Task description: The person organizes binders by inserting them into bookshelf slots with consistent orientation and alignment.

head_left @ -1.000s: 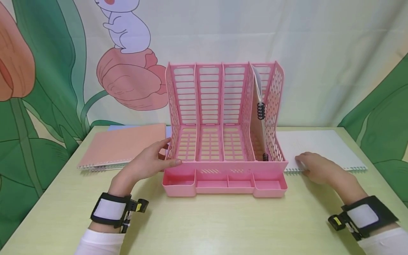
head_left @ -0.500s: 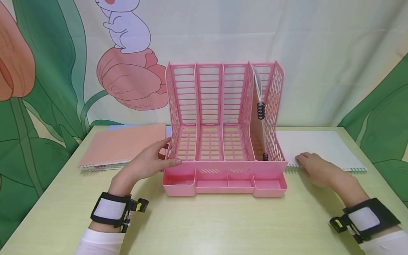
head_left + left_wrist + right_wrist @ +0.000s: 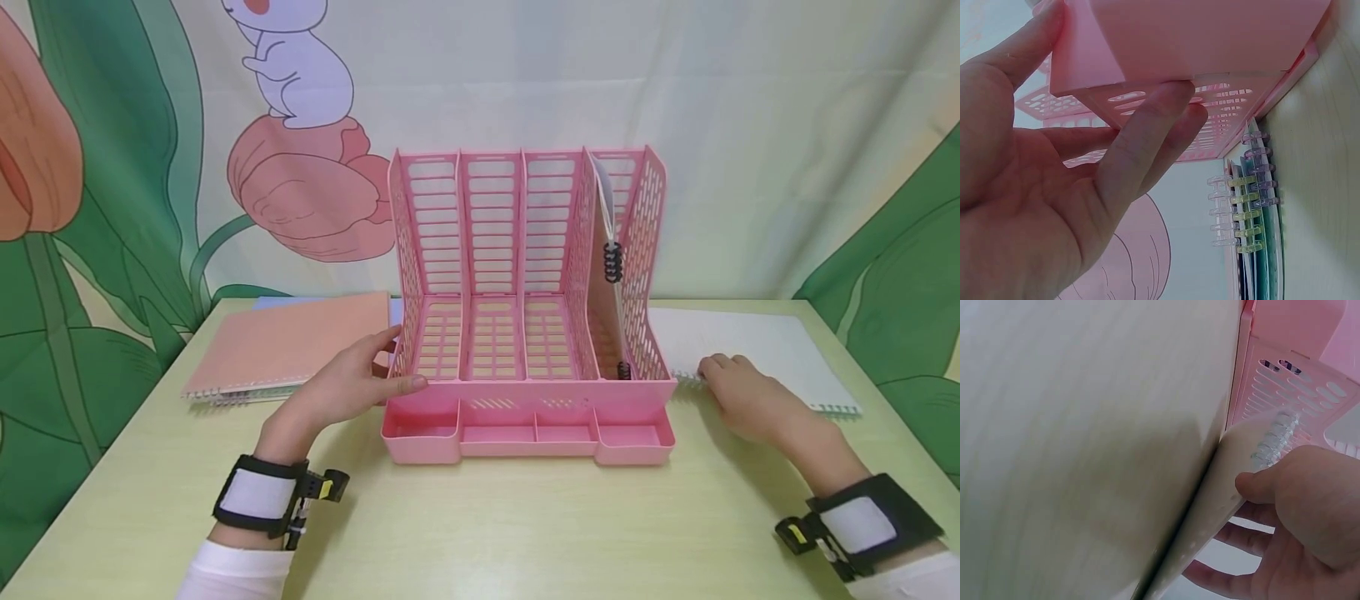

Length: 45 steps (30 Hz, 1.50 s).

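A pink file rack (image 3: pixel 495 391) with upright dividers and a row of small trays in front stands mid-table. My left hand (image 3: pixel 352 375) holds its left front corner, thumb at the front edge and fingers along the outer side (image 3: pixel 1210 94). My right hand (image 3: pixel 757 400) pinches the spiral-bound near edge of a white notebook (image 3: pixel 750 337) to the right of the rack. In the right wrist view the thumb lies on the notebook's underside (image 3: pixel 1210 500), the other fingers behind it. That edge is tilted up over the table, with a dark gap below.
One spiral notebook (image 3: pixel 613 262) stands in the rack's rightmost slot. Left of the rack lie stacked spiral notebooks, a peach-covered one (image 3: pixel 292 342) on top and a blue one (image 3: pixel 281 302) showing behind. A printed curtain (image 3: pixel 750 150) hangs behind the table (image 3: pixel 510 533).
The white notebook's near left edge has risen, and my right hand has drawn slightly to the right, its fingers now closed on that edge. My left hand and the rack have kept their places.
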Each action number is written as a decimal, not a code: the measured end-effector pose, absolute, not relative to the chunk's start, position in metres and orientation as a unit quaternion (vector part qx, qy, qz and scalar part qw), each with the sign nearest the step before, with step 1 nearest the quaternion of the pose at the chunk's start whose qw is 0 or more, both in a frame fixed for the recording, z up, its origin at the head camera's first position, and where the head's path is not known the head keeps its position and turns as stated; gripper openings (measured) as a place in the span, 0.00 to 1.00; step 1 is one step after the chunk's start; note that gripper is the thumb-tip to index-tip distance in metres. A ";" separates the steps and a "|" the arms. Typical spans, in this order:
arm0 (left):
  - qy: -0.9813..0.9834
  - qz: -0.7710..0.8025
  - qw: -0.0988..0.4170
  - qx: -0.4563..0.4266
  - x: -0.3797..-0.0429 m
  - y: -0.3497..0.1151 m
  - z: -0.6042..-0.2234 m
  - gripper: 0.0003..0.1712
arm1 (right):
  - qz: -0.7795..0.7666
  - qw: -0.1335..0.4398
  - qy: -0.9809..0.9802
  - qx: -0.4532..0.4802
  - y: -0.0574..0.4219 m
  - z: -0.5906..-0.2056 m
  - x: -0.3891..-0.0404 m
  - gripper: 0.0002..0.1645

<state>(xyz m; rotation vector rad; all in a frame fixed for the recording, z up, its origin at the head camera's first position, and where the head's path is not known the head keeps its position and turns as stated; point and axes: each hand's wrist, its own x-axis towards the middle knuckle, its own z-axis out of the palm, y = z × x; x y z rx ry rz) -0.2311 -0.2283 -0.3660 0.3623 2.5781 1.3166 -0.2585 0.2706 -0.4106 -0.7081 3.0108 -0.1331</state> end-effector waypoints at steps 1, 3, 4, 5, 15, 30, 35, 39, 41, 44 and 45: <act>0.878 0.448 0.111 0.124 -0.231 -0.228 -0.366 0.55 | -0.045 0.018 0.972 -0.231 0.271 -0.411 -0.259 0.13; 0.879 0.447 0.111 0.123 -0.231 -0.229 -0.366 0.55 | -0.049 0.011 0.971 -0.235 0.271 -0.411 -0.260 0.13; 0.879 0.447 0.110 0.123 -0.231 -0.229 -0.366 0.55 | -0.051 0.006 0.970 -0.238 0.271 -0.411 -0.261 0.13; 0.880 0.445 0.110 0.123 -0.231 -0.229 -0.366 0.55 | -0.054 0.002 0.969 -0.240 0.271 -0.411 -0.261 0.13; 0.880 0.446 0.110 0.120 -0.231 -0.228 -0.366 0.55 | -0.063 -0.031 0.965 -0.252 0.265 -0.409 -0.267 0.11; 0.881 0.444 0.111 0.122 -0.231 -0.228 -0.367 0.55 | -0.079 -0.053 0.974 -0.206 0.260 -0.403 -0.264 0.16; 0.880 0.446 0.112 0.120 -0.231 -0.227 -0.366 0.55 | -0.080 -0.084 0.973 -0.197 0.261 -0.403 -0.263 0.15; 0.880 0.445 0.112 0.118 -0.231 -0.227 -0.365 0.55 | -0.089 -0.108 0.971 -0.193 0.261 -0.402 -0.263 0.15; 0.881 0.444 0.112 0.118 -0.230 -0.227 -0.365 0.55 | -0.093 -0.115 0.971 -0.190 0.261 -0.401 -0.262 0.15; 0.881 0.445 0.112 0.119 -0.231 -0.227 -0.365 0.55 | -0.100 -0.120 0.971 -0.183 0.260 -0.400 -0.262 0.16; 0.880 0.445 0.112 0.119 -0.231 -0.227 -0.365 0.55 | -0.102 -0.122 0.970 -0.181 0.260 -0.399 -0.261 0.16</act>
